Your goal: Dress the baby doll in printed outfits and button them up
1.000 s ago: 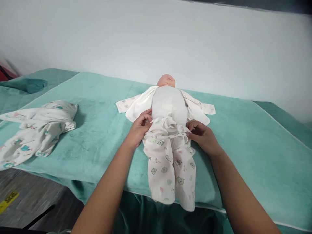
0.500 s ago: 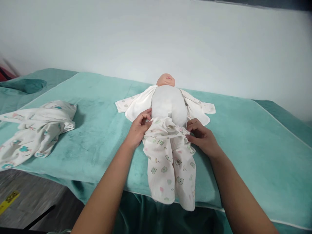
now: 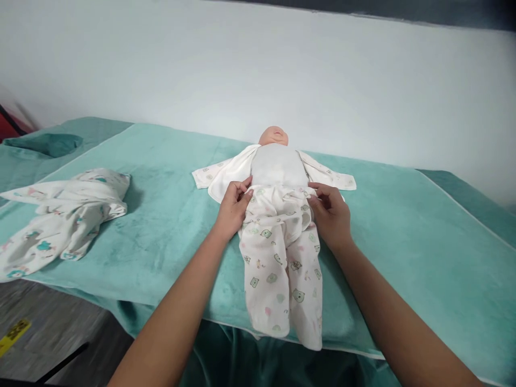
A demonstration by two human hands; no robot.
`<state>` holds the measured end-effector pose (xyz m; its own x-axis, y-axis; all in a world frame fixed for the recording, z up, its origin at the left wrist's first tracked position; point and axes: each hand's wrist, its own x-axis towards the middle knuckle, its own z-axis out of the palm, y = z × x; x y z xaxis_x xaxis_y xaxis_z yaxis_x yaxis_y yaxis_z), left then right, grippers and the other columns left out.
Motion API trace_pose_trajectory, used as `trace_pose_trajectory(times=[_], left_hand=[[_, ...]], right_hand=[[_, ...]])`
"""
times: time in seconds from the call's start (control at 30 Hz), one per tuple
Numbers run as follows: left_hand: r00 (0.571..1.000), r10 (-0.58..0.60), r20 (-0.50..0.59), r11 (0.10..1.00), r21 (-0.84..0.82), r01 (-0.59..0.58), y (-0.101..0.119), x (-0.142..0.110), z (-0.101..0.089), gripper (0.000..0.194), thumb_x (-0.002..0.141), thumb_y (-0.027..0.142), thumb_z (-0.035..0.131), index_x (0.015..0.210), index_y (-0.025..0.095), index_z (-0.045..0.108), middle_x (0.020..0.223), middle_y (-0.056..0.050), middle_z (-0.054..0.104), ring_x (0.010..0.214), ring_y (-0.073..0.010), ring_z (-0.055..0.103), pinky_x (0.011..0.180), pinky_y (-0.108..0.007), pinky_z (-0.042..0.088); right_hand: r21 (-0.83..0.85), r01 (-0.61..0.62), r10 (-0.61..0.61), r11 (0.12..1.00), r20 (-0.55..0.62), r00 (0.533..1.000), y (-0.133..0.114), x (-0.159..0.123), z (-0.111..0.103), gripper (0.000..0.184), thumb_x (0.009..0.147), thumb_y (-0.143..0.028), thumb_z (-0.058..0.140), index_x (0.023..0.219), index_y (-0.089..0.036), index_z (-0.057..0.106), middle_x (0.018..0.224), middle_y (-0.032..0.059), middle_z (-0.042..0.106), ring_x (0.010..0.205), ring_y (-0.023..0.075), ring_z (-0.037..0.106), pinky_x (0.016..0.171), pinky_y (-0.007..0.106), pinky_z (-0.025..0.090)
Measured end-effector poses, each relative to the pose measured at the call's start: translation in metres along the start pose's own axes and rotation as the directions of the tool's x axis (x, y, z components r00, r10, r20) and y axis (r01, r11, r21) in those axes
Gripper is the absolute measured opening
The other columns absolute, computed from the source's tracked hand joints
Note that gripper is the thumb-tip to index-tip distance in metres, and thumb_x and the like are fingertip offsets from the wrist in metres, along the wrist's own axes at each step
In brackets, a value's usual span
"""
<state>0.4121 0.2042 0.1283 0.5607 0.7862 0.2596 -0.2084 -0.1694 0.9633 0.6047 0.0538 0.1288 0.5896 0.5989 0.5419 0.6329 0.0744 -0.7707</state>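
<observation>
A baby doll (image 3: pixel 278 164) lies on its back, head toward the wall, its grey torso bare in the middle. Patterned baby pants (image 3: pixel 268 269) cover its legs, with the waistband pulled across the belly. My left hand (image 3: pixel 234 207) pinches the waistband at the doll's left-hand side in view. On the opposite side my right hand (image 3: pixel 331 212) has the waistband between thumb and fingers. A white baby shirt (image 3: pixel 229 172) lies spread open under the doll, its sleeves stretched out to both sides.
A crumpled white printed garment (image 3: pixel 76 215) lies on the left of the green-covered table (image 3: pixel 411 258). Behind the table rises a pale wall (image 3: pixel 250 70). Grey floor (image 3: pixel 48 317) with a yellow label shows at lower left.
My right hand has moved up along the doll's side, drawing that side of the waistband higher over the belly. My left hand has barely shifted, and the waistband now lies more level.
</observation>
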Motion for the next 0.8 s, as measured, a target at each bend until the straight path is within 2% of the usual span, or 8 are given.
trace_pose_trajectory(times=[0.07,0.13,0.2,0.33,0.43,0.6,0.7,0.8], left_hand=[[0.995,0.017,-0.097,0.989,0.149,-0.003,0.003,0.013,0.001,0.019,0.091,0.032,0.057,0.085,0.024,0.041,0.100,-0.003,0.067,0.097,-0.0183,0.062,0.085,-0.031,0.045],[0.982,0.029,-0.188,0.957,0.288,0.027,0.004,0.033,0.001,0.018,0.091,0.028,0.057,0.084,0.024,0.041,0.074,0.004,0.056,0.074,-0.0152,0.055,0.073,-0.027,0.041],[0.971,0.026,-0.239,0.933,0.353,0.062,0.002,0.056,0.001,0.019,0.090,0.023,0.058,0.083,0.024,0.040,0.064,0.007,0.044,0.064,-0.0142,0.048,0.067,-0.027,0.037],[0.968,-0.010,-0.251,0.941,0.324,0.094,-0.010,0.085,0.001,0.021,0.089,0.019,0.059,0.080,0.024,0.040,0.064,0.006,0.041,0.066,-0.0140,0.047,0.067,-0.026,0.037],[0.977,-0.037,-0.212,0.953,0.288,0.098,-0.017,0.085,0.001,0.018,0.089,0.023,0.060,0.081,0.024,0.044,0.063,0.006,0.041,0.064,-0.0139,0.045,0.064,-0.026,0.036],[0.988,-0.051,-0.143,0.943,0.320,0.095,-0.013,0.072,0.001,0.016,0.090,0.030,0.059,0.079,0.021,0.053,0.073,0.003,0.054,0.071,-0.0139,0.048,0.066,-0.025,0.037],[0.989,-0.041,-0.140,0.925,0.368,0.090,-0.012,0.074,0.000,0.020,0.091,0.030,0.058,0.075,0.022,0.050,0.070,0.003,0.052,0.070,-0.0145,0.048,0.066,-0.026,0.036],[0.986,0.000,-0.166,0.906,0.418,0.071,-0.012,0.088,0.001,0.020,0.092,0.025,0.057,0.074,0.022,0.047,0.070,0.003,0.053,0.071,-0.0156,0.050,0.067,-0.027,0.036]], right_hand=[[-0.098,-0.027,0.024,0.995,-0.026,0.999,-0.006,0.015,0.000,0.013,0.087,-0.036,0.063,0.093,-0.024,0.061,0.095,0.0021,0.068,0.080,0.0180,0.060,0.075,0.033,0.047],[-0.200,-0.033,0.028,0.979,-0.029,0.999,-0.008,0.034,0.004,0.013,0.084,-0.036,0.064,0.086,-0.024,0.059,0.076,-0.0009,0.062,0.069,0.0169,0.055,0.068,0.032,0.044],[-0.215,-0.023,0.025,0.976,0.006,1.000,-0.006,0.054,0.012,0.016,0.083,-0.037,0.065,0.081,-0.025,0.055,0.064,-0.0032,0.053,0.062,0.0158,0.049,0.062,0.030,0.040],[-0.019,-0.078,0.079,0.997,0.031,0.996,0.012,0.075,0.034,0.021,0.086,-0.045,0.063,0.084,-0.026,0.053,0.056,-0.0049,0.039,0.054,0.0147,0.041,0.053,0.029,0.036],[0.085,-0.133,0.127,0.987,0.072,0.989,0.025,0.072,0.036,0.024,0.086,-0.049,0.064,0.085,-0.026,0.054,0.063,-0.0027,0.046,0.059,0.0155,0.046,0.055,0.030,0.040],[0.115,0.000,-0.021,0.993,0.179,0.984,0.024,0.066,0.020,0.028,0.083,-0.050,0.068,0.081,-0.024,0.055,0.102,0.0036,0.064,0.099,0.0228,0.060,0.082,0.035,0.050],[0.010,0.109,-0.109,0.994,0.159,0.981,0.014,0.071,0.019,0.028,0.089,-0.050,0.063,0.082,-0.024,0.053,0.111,0.0053,0.066,0.103,0.0232,0.060,0.089,0.037,0.048],[-0.230,0.139,-0.113,0.963,0.125,0.986,0.007,0.088,0.026,0.025,0.091,-0.048,0.061,0.085,-0.025,0.053,0.085,0.0029,0.064,0.079,0.0203,0.058,0.078,0.036,0.046]])
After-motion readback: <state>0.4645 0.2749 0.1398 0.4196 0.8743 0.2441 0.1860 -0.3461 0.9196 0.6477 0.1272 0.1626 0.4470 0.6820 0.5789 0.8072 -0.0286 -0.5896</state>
